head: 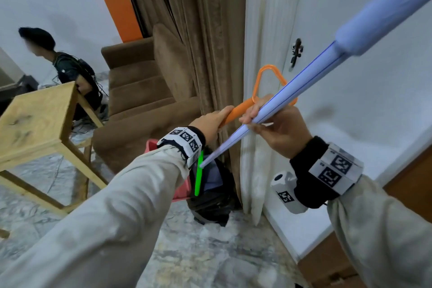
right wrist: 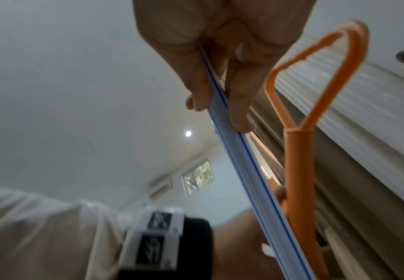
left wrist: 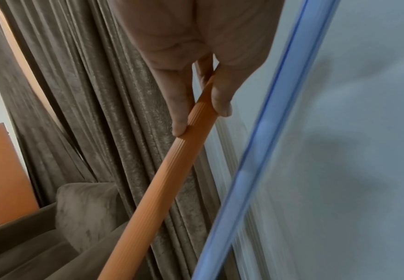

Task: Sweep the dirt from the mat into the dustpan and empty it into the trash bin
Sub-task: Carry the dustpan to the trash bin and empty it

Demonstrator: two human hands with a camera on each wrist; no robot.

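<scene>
My left hand (head: 210, 121) grips the ribbed orange dustpan handle (head: 236, 111), whose loop end (head: 268, 70) points up toward the door. The pink dustpan (head: 181, 190) is mostly hidden behind my left forearm, beside the trash bin lined with a black bag (head: 212, 201). My right hand (head: 273, 124) holds the pale blue-striped broom pole (head: 304, 79), which slants down to a green piece (head: 198, 177) over the bin. In the left wrist view my fingers (left wrist: 179, 106) curl round the orange handle (left wrist: 162, 185). In the right wrist view my fingers (right wrist: 239, 98) wrap the pole (right wrist: 244, 166). No mat is in view.
A brown curtain (head: 205, 30) and a white door (head: 350, 105) with a dark handle (head: 296, 52) stand right behind the bin. A brown sofa (head: 140, 91) and a wooden table (head: 35, 119) are to the left, with a seated person (head: 60, 63) beyond. The floor is marbled tile (head: 210, 252).
</scene>
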